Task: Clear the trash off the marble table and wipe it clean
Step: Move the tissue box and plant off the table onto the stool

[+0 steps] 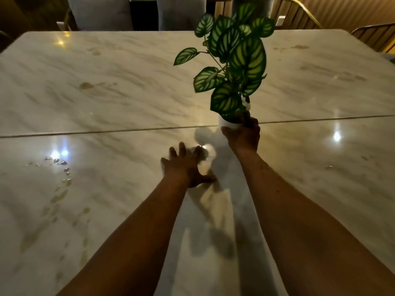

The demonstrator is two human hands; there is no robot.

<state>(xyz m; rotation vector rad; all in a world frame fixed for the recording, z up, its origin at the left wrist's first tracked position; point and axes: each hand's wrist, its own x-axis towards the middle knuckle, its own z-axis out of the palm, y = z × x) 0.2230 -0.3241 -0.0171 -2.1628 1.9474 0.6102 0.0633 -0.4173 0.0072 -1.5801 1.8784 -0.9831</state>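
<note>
Marble desk (106, 99) wide, droplets (62, 167) and smears well left of both hands. Plant pot (228, 123) lifted, right hand (243, 133) gripping base. Left hand (186, 165) nearer spill, fingers spread flat, pressing pale cloth (206, 155), likely sweeps left.

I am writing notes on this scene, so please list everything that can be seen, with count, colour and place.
White marble table: one, beige veins, fills the view, a seam across its middle.
Green striped-leaf plant in white pot: one, lifted and tilted above the table centre.
Water droplets: several, clear, near left.
Brownish smudges: several, far left and far right.
Pale cloth: one, under the left hand, barely visible.
Chairs: several, beyond the far edge.
Left hand: flat, fingers spread, pressing the cloth.
Right hand: grips the pot.
</note>
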